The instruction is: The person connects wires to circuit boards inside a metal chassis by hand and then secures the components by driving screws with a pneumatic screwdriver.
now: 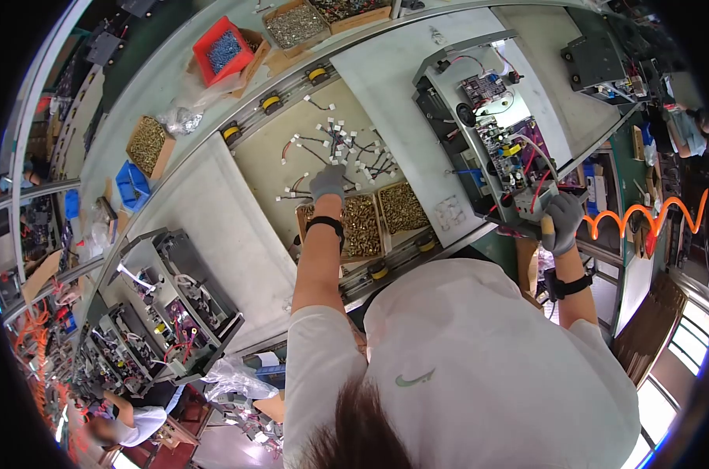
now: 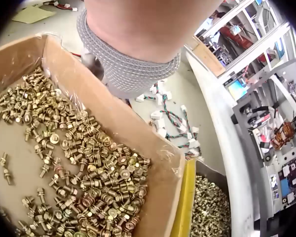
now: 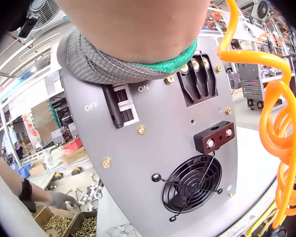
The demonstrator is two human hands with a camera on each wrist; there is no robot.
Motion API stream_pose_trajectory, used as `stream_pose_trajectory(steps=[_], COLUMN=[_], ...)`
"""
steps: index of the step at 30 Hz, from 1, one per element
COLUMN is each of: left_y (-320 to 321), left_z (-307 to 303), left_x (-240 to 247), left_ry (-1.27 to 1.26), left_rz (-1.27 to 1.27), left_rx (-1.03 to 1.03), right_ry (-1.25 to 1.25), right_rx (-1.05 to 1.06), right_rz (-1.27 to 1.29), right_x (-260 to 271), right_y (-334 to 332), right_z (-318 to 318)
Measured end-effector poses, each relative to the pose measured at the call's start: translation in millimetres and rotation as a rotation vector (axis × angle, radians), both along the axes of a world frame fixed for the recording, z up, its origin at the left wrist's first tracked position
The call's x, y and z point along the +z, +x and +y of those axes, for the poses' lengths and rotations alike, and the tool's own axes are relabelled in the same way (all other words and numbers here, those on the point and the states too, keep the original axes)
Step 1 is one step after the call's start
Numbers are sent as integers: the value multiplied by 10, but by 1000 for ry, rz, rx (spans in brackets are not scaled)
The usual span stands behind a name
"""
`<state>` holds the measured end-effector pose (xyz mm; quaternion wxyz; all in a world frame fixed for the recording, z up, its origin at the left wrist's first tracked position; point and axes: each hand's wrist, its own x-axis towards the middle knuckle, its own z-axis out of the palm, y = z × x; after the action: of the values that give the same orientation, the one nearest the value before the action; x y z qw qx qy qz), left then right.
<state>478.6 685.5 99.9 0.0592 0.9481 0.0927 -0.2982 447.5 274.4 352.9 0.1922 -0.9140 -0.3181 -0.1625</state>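
My left hand (image 1: 328, 181), in a grey glove, reaches over short wire harnesses (image 1: 345, 142) with white connectors spread on the bench. In the right wrist view that hand (image 3: 62, 199) has its fingers stretched toward the harnesses. Just nearer to me stands a cardboard box (image 2: 163, 163) of brass-coloured bolts (image 2: 96, 168). My right hand (image 1: 561, 223), gloved too, is at the end panel (image 3: 153, 163) of an open grey machine (image 1: 487, 125). Its glove cuff (image 3: 108, 61) overlaps the panel's top near the ON/OFF switch (image 3: 121, 106); the fingers are hidden there and I cannot tell their grip.
Another bolt box (image 1: 402, 207) sits beside the first. Behind are a red bin (image 1: 222, 50) of blue parts and a blue bin (image 1: 133, 186). An orange coiled hose (image 1: 643, 215) hangs at right. More open machines (image 1: 175, 297) stand on the left.
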Motion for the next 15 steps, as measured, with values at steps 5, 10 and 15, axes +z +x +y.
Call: stream_pose_trajectory(steps=[5,10,15], left_y=[29,-81,-27], left_z=[48,528,739], left_x=[160,-79,426], left_ry=[102,-276,-434], left_rz=[18,-751,-1063], left_rx=[-398,205,739], right_ry=[-13,-41,-38], right_rx=[-16,-10,-1], right_rz=[2,24,-5], right_x=[-42,-41,-47], right_y=[-1,-15,-7], right_z=[-38,-69,-63])
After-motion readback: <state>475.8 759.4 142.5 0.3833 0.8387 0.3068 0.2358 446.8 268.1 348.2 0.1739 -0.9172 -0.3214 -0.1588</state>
